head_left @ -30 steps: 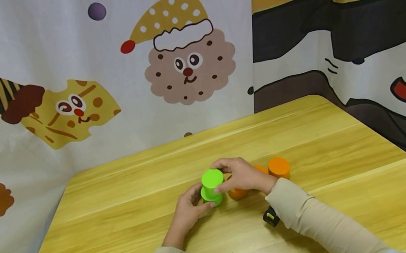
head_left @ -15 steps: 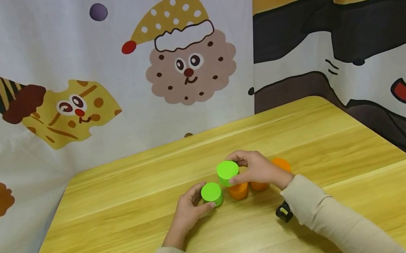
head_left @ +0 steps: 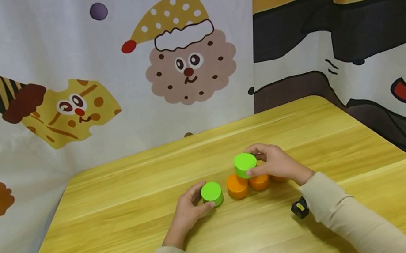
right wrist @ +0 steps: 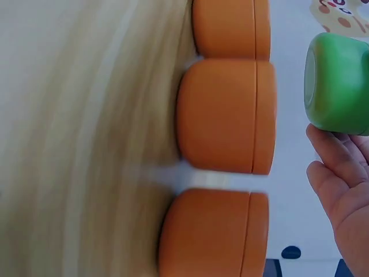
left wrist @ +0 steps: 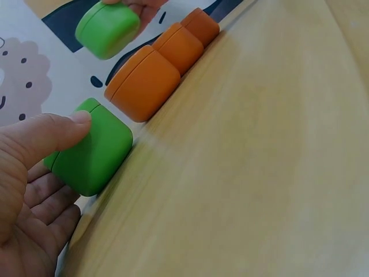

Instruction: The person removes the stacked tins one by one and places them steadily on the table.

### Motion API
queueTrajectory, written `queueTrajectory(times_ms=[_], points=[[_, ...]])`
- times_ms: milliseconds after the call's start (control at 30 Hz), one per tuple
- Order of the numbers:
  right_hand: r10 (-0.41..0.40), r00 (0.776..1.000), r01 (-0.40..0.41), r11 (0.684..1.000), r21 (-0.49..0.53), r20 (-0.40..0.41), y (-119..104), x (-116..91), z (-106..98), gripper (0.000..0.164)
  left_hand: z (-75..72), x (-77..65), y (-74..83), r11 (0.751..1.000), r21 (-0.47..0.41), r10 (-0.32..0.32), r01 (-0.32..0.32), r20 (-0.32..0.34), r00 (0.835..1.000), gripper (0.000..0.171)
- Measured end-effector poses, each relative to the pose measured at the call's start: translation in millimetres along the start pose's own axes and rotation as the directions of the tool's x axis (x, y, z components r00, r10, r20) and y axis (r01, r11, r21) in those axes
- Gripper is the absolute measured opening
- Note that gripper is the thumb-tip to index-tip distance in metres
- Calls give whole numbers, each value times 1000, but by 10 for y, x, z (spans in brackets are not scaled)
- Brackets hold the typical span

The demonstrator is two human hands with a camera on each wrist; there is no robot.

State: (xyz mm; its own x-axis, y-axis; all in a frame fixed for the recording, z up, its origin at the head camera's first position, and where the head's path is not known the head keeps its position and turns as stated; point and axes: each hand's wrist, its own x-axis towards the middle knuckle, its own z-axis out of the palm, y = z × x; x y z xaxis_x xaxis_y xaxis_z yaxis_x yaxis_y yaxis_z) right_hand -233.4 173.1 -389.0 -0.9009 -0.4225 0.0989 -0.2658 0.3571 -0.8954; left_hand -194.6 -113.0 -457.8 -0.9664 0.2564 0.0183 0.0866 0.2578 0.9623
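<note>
Two green round lidded jars show. My left hand [head_left: 189, 214] rests on the table with thumb and fingers around one green jar [head_left: 212, 194], which stands upright; in the left wrist view the thumb presses the side of that green jar [left wrist: 95, 153]. Raised above the table, the other green jar [head_left: 246, 165] is pinched in my right hand [head_left: 279, 163], over a row of orange jars. The right wrist view has this lifted green jar [right wrist: 339, 86] at the right, its base clear of the orange lids, with the fingers [right wrist: 337, 150] against its side.
Three orange lidded jars stand in a row right of the standing green jar: a near orange jar [head_left: 237, 187], a middle orange jar [head_left: 259, 183] and a far orange jar [head_left: 279, 178] partly behind my right hand. A printed curtain [head_left: 146, 127] hangs behind the wooden table [head_left: 117, 194].
My right hand has carried its green jar from above the standing green jar rightward, over the orange jars. The left hand and its jar have stayed put.
</note>
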Motion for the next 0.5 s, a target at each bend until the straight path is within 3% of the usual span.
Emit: queueTrajectory(times_ms=[500], points=[[68,996,-70,997,-30,-55,150,-191,-251,58,-8,5,0,1000,16,6,-6,0,1000,62]])
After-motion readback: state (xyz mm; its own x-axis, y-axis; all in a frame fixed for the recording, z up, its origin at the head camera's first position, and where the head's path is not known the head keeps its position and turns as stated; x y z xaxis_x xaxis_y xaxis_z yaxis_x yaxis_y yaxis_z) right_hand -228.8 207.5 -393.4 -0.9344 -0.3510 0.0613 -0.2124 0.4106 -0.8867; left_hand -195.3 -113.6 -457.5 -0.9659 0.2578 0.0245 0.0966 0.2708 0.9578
